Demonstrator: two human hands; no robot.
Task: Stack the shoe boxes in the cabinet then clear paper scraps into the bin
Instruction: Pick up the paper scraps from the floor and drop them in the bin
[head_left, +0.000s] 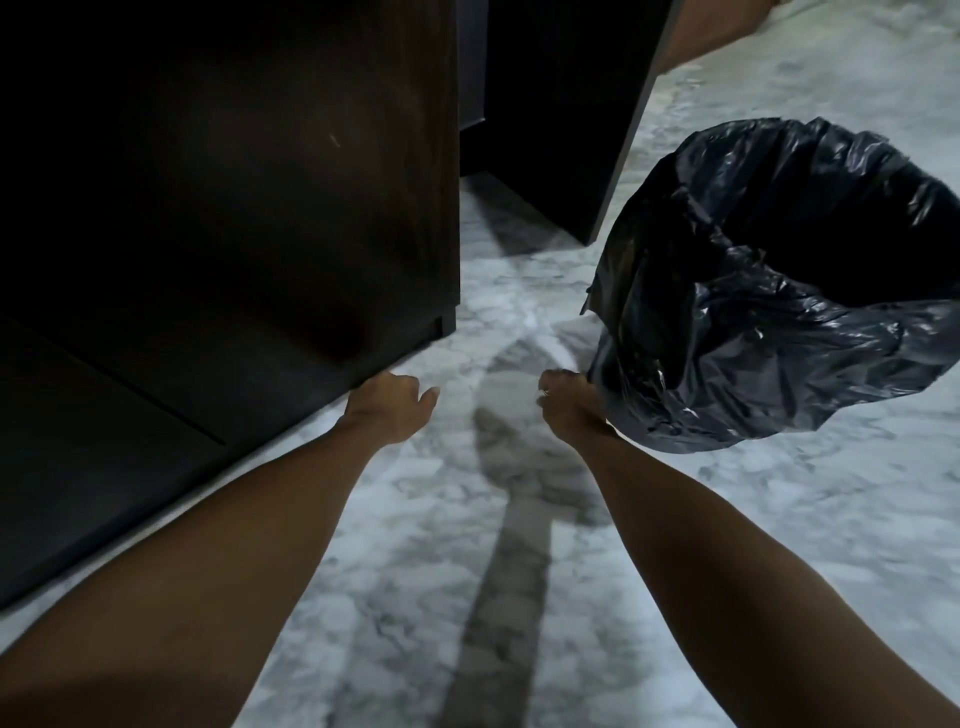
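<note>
Head view, looking down at a marbled floor (519, 597). Your left hand (392, 410) sits at centre frame, touching the lower corner of the dark cabinet (234, 182) that fills the upper left; its fingers are curled, but the frame does not show whether they hold anything. Your right hand (569, 405) lies just right of centre, its grip clenched, touching the black liner of the bin (779, 291). A small pale fleck shows at the knuckles; whether it is a paper scrap cannot be told.

The bin occupies the right of the frame, its mouth facing upward and tipped toward the upper right; its long axis runs roughly from lower left to upper right. No shoe boxes or loose scraps are visible on the floor.

Likely risks: the slack liner has slumped over the rim, so a scrap dropped at the near edge could slide off outside. Pulling on the liner could drag it free or tip the bin.
</note>
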